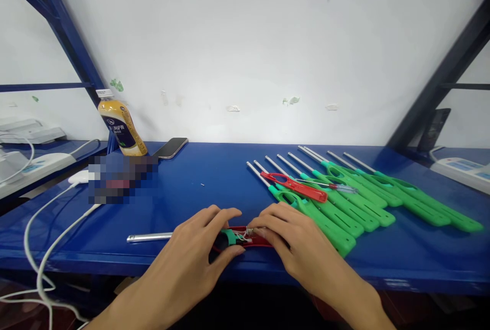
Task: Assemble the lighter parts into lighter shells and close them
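Observation:
A red long-nosed lighter (260, 242) lies opened on the blue table near its front edge, with its metal tube (149, 237) pointing left. Inside the red half shell show a green trigger (229, 237), thin white wires (245, 238) and a small metal part (250, 231). My left hand (199, 238) is wrapped over the tube end, its thumb and index finger curled on either side of the trigger. My right hand (287, 233) reaches in from the right, fingers bent together over the shell at the metal part. Its palm side is hidden, as is the shell's right end.
Several green long-nosed lighters (337, 228) lie in a row at right. A loose red half shell (296, 185) and a screwdriver (340, 187) rest on them. A phone (172, 148), a drink bottle (121, 126) and white cables (49, 218) are at left. The wall (245, 65) stands behind.

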Available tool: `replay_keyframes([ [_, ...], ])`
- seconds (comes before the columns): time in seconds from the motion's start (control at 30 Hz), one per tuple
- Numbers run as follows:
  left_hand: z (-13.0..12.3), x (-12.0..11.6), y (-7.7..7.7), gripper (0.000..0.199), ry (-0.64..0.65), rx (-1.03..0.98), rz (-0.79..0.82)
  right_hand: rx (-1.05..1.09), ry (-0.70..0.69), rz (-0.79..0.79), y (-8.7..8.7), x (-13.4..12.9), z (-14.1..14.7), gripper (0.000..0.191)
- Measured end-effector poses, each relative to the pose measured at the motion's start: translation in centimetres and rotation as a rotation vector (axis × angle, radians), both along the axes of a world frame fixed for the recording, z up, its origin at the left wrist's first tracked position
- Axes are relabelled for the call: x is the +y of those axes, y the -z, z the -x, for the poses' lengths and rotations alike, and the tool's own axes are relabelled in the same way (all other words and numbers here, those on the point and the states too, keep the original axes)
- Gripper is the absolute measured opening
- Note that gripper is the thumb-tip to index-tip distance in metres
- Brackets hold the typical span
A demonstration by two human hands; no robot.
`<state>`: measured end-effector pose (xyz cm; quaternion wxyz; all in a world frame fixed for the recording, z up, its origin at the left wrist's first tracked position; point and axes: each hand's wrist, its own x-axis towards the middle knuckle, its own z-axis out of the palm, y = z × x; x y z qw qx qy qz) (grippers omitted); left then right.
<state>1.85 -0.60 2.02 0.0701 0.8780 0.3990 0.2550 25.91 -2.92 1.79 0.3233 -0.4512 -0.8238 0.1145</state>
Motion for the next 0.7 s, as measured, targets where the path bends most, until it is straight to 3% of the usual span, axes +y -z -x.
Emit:
replay_keyframes([
  [0.3, 0.1, -0.1, 0.3, 0.056, -0.009, 0.021, -0.025, -0.072, -0.007, -0.088, 0.4, 0.0, 0.1, 0.026],
  [0.5, 0.2, 0.0, 0.4, 0.058, -0.019, 0.036, -0.042, -0.020, 0.025, -0.287, 0.0, -0.5, 0.1, 0.022],
  [0.6, 0.2, 0.0, 0.2, 0.056, -0.014, 0.031, -0.070, -0.007, 0.132, -0.388, -0.9, -0.5, -1.3, 0.021],
  [0.7, 0.2, -0.1, 0.1, 0.052, -0.019, 0.047, -0.094, -0.045, 0.329, -0.440, -1.5, 0.0, -4.0, 0.020],
])
